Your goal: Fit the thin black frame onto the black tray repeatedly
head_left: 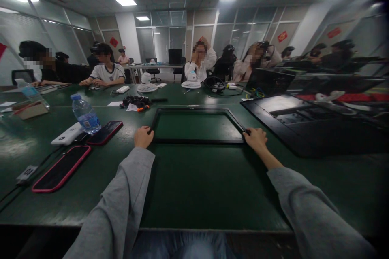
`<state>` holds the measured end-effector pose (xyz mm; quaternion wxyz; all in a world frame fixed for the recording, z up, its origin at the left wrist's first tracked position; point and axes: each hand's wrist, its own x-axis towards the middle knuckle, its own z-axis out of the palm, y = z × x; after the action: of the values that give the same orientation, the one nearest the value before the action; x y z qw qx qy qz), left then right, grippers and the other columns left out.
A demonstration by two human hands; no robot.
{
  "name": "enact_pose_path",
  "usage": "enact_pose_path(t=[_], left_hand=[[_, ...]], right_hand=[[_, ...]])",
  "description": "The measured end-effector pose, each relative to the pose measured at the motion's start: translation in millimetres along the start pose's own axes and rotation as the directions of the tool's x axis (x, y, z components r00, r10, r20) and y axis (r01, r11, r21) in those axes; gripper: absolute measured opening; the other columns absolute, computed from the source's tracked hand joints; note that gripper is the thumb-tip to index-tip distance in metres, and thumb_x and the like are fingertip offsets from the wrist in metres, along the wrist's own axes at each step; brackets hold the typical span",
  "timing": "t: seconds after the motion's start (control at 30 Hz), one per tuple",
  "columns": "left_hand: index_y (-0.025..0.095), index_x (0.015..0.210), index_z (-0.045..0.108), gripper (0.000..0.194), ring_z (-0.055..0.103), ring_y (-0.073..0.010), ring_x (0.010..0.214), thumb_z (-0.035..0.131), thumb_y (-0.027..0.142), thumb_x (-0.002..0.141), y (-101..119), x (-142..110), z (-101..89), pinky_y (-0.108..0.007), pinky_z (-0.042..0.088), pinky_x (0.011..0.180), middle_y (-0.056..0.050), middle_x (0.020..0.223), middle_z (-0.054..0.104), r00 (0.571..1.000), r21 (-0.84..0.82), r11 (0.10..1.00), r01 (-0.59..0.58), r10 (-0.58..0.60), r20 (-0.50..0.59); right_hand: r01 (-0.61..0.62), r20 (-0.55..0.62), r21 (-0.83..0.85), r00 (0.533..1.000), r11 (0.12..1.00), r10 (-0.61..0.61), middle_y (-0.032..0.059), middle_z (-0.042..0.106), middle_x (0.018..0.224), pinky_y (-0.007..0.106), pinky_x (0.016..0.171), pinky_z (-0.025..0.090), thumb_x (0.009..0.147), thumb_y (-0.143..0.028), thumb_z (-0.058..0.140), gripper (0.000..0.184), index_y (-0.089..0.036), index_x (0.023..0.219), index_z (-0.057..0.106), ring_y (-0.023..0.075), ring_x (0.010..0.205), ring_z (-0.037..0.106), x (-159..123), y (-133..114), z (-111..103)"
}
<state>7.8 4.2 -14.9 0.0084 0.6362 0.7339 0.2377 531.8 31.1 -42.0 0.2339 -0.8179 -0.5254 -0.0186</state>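
A thin black rectangular frame (pixel 197 141), like a monitor bezel, lies at or just above the green table (pixel 212 190), whose surface shows through its opening. My left hand (pixel 144 136) is closed around the frame's left side near the front corner. On the opposite side, my right hand (pixel 255 138) grips the right edge near its front corner, thumb toward the frame. Both forearms, in grey sleeves, reach forward over the table. Whether the frame touches the tabletop all round I cannot tell.
Left are a water bottle (pixel 86 115), a white power bank (pixel 68 134) and two red-edged phones (pixel 62 170). A large black panel (pixel 304 125) lies right. Beyond the frame sit tangled black cables (pixel 135 102) and two small white fans (pixel 147 87). Several people sit farther back.
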Motion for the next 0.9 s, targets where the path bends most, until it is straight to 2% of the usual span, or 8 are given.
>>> enact_pose_path(t=[0.27, 0.4, 0.5, 0.57, 0.63, 0.73, 0.9], left_hand=[[0.02, 0.115, 0.073, 0.035, 0.051, -0.0294, 0.126, 0.053, 0.036, 0.092, 3.1, -4.9, -3.9, -0.043, 0.041, 0.103, -0.01, 0.136, 0.061, 1.0, -0.016, 1.0, 0.014, -0.014, 0.015], [0.02, 0.111, 0.074, 0.032, 0.053, -0.0302, 0.123, 0.054, 0.034, 0.091, 5.3, -5.5, -4.2, -0.045, 0.043, 0.101, -0.01, 0.132, 0.064, 0.999, -0.028, 1.0, -0.001, 0.0, -0.039], [0.019, 0.117, 0.07, 0.033, 0.058, -0.0289, 0.119, 0.051, 0.032, 0.093, 10.0, -6.1, -7.7, -0.042, 0.044, 0.1, -0.011, 0.128, 0.066, 0.98, -0.084, 0.995, -0.061, 0.044, -0.194], [0.018, 0.126, 0.063, 0.037, 0.061, -0.0272, 0.116, 0.046, 0.033, 0.097, 14.1, -7.4, -12.3, -0.04, 0.045, 0.099, -0.012, 0.128, 0.066, 0.941, -0.155, 0.983, -0.099, 0.042, -0.335], [0.019, 0.136, 0.054, 0.043, 0.065, -0.0261, 0.111, 0.04, 0.036, 0.1, 18.1, -9.2, -17.1, -0.038, 0.048, 0.095, -0.013, 0.126, 0.067, 0.907, -0.232, 0.967, -0.103, -0.005, -0.422], [0.019, 0.143, 0.042, 0.046, 0.071, -0.0248, 0.096, 0.038, 0.039, 0.101, 22.2, -11.7, -20.4, -0.037, 0.051, 0.086, -0.012, 0.117, 0.071, 0.912, -0.303, 0.949, -0.084, -0.049, -0.408], [0.02, 0.142, 0.038, 0.045, 0.073, -0.0224, 0.087, 0.039, 0.038, 0.101, 23.8, -11.4, -16.3, -0.035, 0.054, 0.081, -0.011, 0.114, 0.072, 0.934, -0.332, 0.939, -0.091, -0.036, -0.356]], right_hand=[[0.016, -0.014, 0.045, 1.0, 0.999, -0.015, 0.0197, 0.053, 0.127, 0.058, 0.098, 0.041, 0.086, -0.035, 0.059, 0.04, -0.019, 0.12, 0.069, 0.0399, 0.123, 0.045, 10.3, 11.6, 14.1], [0.008, -0.031, 0.086, 0.999, 0.996, -0.005, 0.0188, 0.055, 0.125, 0.058, 0.097, 0.041, 0.086, -0.033, 0.057, 0.038, -0.018, 0.119, 0.067, 0.0389, 0.122, 0.046, 7.8, 7.1, 8.7], [0.109, -0.203, 0.174, 0.977, 0.979, -0.073, 0.0177, 0.059, 0.121, 0.052, 0.097, 0.043, 0.088, -0.03, 0.049, 0.038, -0.016, 0.12, 0.062, 0.034, 0.118, 0.05, 0.6, -3.5, -3.6], [0.232, -0.366, 0.23, 0.92, 0.945, -0.137, 0.0173, 0.061, 0.117, 0.048, 0.096, 0.043, 0.09, -0.029, 0.044, 0.039, -0.014, 0.124, 0.056, 0.0306, 0.113, 0.054, -5.4, -11.8, -12.7], [0.301, -0.449, 0.271, 0.88, 0.914, -0.156, 0.0162, 0.064, 0.111, 0.045, 0.093, 0.045, 0.093, -0.031, 0.039, 0.04, -0.014, 0.127, 0.05, 0.0289, 0.106, 0.058, -11.0, -18.6, -20.1], [0.302, -0.44, 0.307, 0.886, 0.902, -0.146, 0.0134, 0.067, 0.101, 0.043, 0.087, 0.047, 0.095, -0.032, 0.034, 0.038, -0.014, 0.126, 0.046, 0.0278, 0.095, 0.062, -16.2, -23.3, -25.2], [0.298, -0.433, 0.326, 0.891, 0.897, -0.139, 0.0115, 0.068, 0.097, 0.041, 0.083, 0.048, 0.096, -0.034, 0.033, 0.043, -0.013, 0.134, 0.039, 0.0276, 0.092, 0.064, -16.3, -20.8, -24.1]])
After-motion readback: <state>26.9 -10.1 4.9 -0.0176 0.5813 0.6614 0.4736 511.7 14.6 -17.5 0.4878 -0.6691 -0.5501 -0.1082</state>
